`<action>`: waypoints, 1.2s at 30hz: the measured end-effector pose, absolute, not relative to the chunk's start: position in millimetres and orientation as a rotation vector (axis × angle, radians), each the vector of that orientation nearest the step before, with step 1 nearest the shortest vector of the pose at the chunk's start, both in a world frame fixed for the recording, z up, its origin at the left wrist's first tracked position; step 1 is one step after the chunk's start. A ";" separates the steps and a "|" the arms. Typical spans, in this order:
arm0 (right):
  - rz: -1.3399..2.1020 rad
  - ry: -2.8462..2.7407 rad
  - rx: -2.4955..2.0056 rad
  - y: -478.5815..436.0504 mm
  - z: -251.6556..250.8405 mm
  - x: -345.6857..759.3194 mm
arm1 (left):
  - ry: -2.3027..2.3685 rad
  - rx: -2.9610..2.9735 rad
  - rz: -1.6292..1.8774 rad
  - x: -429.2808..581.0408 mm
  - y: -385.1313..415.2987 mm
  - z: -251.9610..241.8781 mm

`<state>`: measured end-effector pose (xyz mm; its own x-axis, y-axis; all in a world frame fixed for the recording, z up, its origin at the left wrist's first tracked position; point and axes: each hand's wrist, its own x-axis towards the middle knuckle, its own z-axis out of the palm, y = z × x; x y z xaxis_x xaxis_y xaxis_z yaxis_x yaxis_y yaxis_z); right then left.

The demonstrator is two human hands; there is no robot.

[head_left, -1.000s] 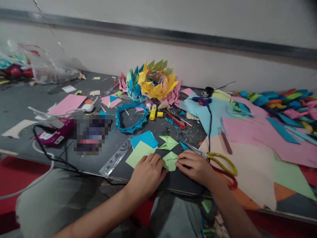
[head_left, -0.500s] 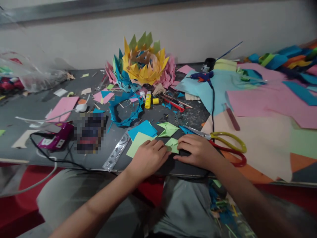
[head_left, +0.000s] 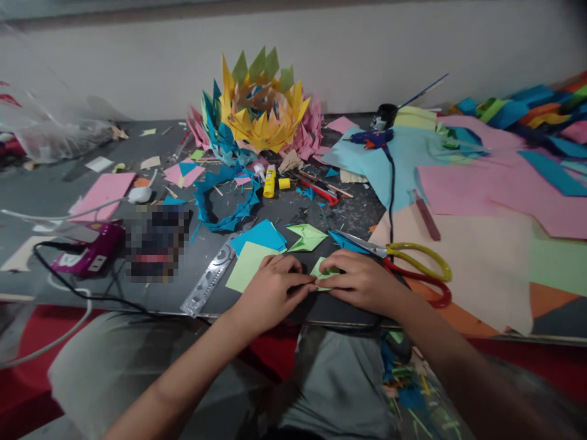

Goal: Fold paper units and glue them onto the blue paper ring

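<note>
Behind a dark table [head_left: 339, 308], a pale wall [head_left: 367, 55] is standing, well beyond the scissors [head_left: 384, 250]. Just left of the scissors, a small green piece [head_left: 316, 267] of paper is lying near the table's edge, and both of the person's hands are working on it. To its left, the left hand [head_left: 273, 290] is curling its fingers and pinching the near edge with thumb and fingertip. Between it and the scissors, the right hand [head_left: 362, 278] is bending its fingers nearly closed and gripping the other side, covering much of it.

Left of the scissors' blades, a folded green star [head_left: 307, 237] is lying flat; farther left, blue sheets [head_left: 261, 235], a green sheet [head_left: 250, 267] and a clear ruler [head_left: 208, 281] are lying together. Beyond the scissors, a glue gun [head_left: 373, 139] is resting on paper. Beyond and to the left, a glue stick [head_left: 269, 182], a blue ring [head_left: 229, 222] and spiky paper crowns [head_left: 266, 131] are sitting. Right of the scissors, a peach sheet [head_left: 481, 269] is spreading beneath their handles.
</note>
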<state>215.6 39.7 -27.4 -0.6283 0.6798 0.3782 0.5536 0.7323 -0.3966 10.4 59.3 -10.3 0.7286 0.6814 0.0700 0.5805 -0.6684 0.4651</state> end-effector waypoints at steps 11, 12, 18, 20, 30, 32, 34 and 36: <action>0.528 -2.347 -1.054 39.3 -26.9 210.1 | 0.876 2.401 0.279 4.0 76.5 -15.2; 0.552 -2.326 -1.072 39.5 -26.8 209.9 | 0.865 2.403 0.290 3.6 76.8 -16.1; 0.646 -2.201 -1.205 40.7 -27.8 208.9 | 0.856 2.396 0.319 3.4 77.4 -20.2; 0.660 -2.194 -1.225 41.2 -27.3 208.2 | 0.868 2.390 0.321 3.4 77.8 -20.9; 0.759 -2.107 -1.308 46.0 -27.3 204.4 | 0.767 2.535 0.361 0.7 75.2 -17.8; 0.757 -2.095 -1.314 47.1 -28.0 204.7 | 0.712 2.668 0.355 0.1 72.9 -17.0; 0.759 -2.086 -1.316 48.2 -28.5 205.2 | 0.659 2.820 0.343 -1.0 69.8 -15.6; 0.768 -2.082 -1.324 49.2 -28.4 205.4 | 0.622 2.941 0.329 -2.3 66.8 -13.3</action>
